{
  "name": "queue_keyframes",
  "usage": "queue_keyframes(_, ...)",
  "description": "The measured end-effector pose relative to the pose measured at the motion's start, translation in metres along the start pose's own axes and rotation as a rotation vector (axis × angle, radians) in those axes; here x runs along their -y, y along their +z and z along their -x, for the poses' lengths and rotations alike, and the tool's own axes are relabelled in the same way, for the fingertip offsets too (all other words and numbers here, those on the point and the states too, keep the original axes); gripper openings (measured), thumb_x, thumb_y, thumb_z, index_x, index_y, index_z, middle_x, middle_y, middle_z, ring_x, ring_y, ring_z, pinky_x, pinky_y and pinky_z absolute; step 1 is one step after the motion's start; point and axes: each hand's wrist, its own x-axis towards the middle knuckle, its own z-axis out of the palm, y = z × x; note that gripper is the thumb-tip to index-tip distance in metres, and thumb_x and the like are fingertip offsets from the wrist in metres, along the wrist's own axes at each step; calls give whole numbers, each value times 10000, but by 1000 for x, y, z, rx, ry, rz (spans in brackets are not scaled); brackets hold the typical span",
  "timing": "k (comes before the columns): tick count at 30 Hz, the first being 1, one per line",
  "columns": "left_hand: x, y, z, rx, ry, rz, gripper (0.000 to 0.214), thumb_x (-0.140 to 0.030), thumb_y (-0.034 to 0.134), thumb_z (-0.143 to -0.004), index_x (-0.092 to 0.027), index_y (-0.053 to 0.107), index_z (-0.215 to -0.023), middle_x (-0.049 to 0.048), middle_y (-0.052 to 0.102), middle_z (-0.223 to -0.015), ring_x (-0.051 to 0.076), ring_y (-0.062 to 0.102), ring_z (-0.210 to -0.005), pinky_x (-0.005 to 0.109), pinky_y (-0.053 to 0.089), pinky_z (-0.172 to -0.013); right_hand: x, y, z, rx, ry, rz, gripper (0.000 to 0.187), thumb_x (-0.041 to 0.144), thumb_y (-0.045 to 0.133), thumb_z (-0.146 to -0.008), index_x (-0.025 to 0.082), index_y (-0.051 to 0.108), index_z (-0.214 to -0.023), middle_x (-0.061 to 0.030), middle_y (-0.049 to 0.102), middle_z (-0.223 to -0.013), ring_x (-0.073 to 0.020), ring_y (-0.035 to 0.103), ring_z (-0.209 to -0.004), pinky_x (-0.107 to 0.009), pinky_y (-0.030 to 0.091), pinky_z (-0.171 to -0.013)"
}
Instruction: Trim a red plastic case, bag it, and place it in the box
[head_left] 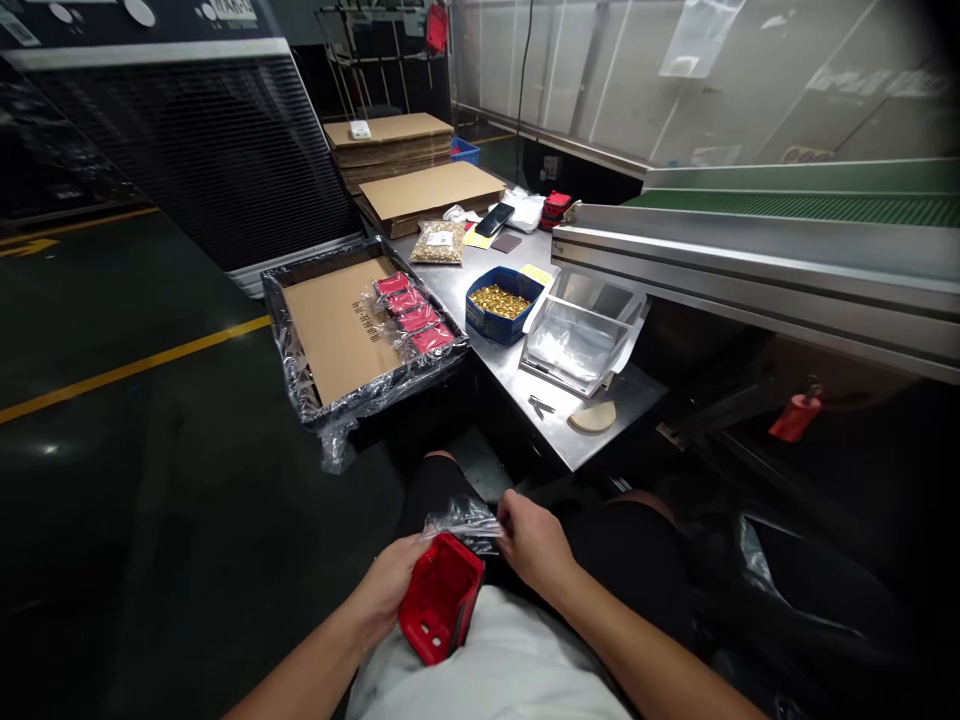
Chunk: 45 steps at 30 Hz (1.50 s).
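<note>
Low in the view, over my lap, my left hand (386, 582) grips a red plastic housing (439, 598) from its left side. My right hand (531, 540) is closed on the crinkled edge of a clear plastic bag (463, 519) just above the housing's top end. The bag's mouth sits against the housing; how far the part is inside it I cannot tell.
A plastic-lined cardboard tray (334, 330) holds several bagged red parts (411, 312). On the steel table (525, 370) stand a blue bin of brass pieces (501, 302), a stack of clear bags (574, 340) and a phone (494, 219). A conveyor (757, 250) runs at right.
</note>
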Motion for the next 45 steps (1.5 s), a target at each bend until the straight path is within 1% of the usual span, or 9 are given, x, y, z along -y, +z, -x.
queue_keyframes(3, 8, -8, 6, -12, -14, 58, 513, -553, 785, -723, -97, 726, -950, 105, 762, -862, 181, 662, -738, 271, 522, -719, 1, 7, 1, 88, 74, -221, 182, 309, 619, -810, 202, 480, -761, 19, 547, -650, -123, 461, -579, -264, 334, -564)
queue_keyframes(7, 15, -12, 8, -55, -29, 65, 480, -526, 759, -768, -85, 723, -953, 107, 760, -850, 175, 660, -712, 260, 520, -675, 17, 0, -13, 247, 85, -472, 330, 521, 411, -921, 201, 469, -862, -25, 646, -764, -88, 430, -477, -231, 295, -439)
queue_keyframes(14, 23, -14, 14, -99, -5, 86, 553, -613, 676, -799, -74, 704, -921, 107, 736, -783, 177, 645, -667, 268, 512, -634, 25, -34, 2, 606, -112, -415, 225, 394, 607, -867, 190, 606, -771, 8, 625, -676, -116, 515, -584, -227, 374, -528)
queue_keyframes(21, 31, -3, 15, -266, 163, 137, 362, -489, 725, -776, -204, 557, -922, -37, 673, -718, 117, 586, -615, 227, 485, -596, 19, -18, 23, 497, -224, -46, 44, 241, 579, -846, 209, 604, -864, -11, 665, -771, -151, 561, -682, -255, 365, -616)
queue_keyframes(29, 31, -2, 7, -485, 122, 28, 203, -165, 576, -699, -235, 414, -801, -100, 501, -529, 85, 470, -457, 172, 374, -444, 32, -16, 36, 542, -409, -157, 125, 285, 552, -898, 237, 583, -1009, 4, 649, -849, -129, 552, -687, -235, 394, -651)
queue_keyframes(33, 13, 1, 11, -390, 64, -29, 201, -374, 581, -803, -221, 451, -797, -57, 543, -589, 116, 527, -482, 215, 439, -444, 32, -17, 33, 440, -408, 46, 591, 569, 699, -774, 296, 528, -1268, -48, 601, -1077, -185, 569, -797, -289, 404, -714)
queue_keyframes(38, -17, 0, 19, -287, 126, -270, 285, -473, 612, -804, -198, 546, -775, 11, 614, -634, 170, 574, -536, 229, 432, -419, 24, -16, 22, 320, -289, -7, 229, 436, 547, -921, 254, 668, -988, -14, 539, -884, -142, 523, -751, -268, 389, -691)
queue_keyframes(41, -24, 7, 23, -330, 245, -422, 327, -438, 630, -803, -198, 486, -633, -43, 463, -494, 100, 365, -440, 193, 247, -395, 19, -15, 16, 294, -184, -177, 266, 425, 539, -930, 216, 652, -810, 8, 542, -759, -134, 518, -709, -262, 382, -660)
queue_keyframes(45, -16, 25, 38, -286, 402, -489, 379, -463, 679, -795, -180, 507, -610, -37, 468, -585, 106, 378, -581, 212, 288, -537, 12, -14, 9, 310, -43, -365, 327, 496, 503, -932, 212, 639, -846, 33, 515, -675, -105, 480, -519, -252, 354, -505)
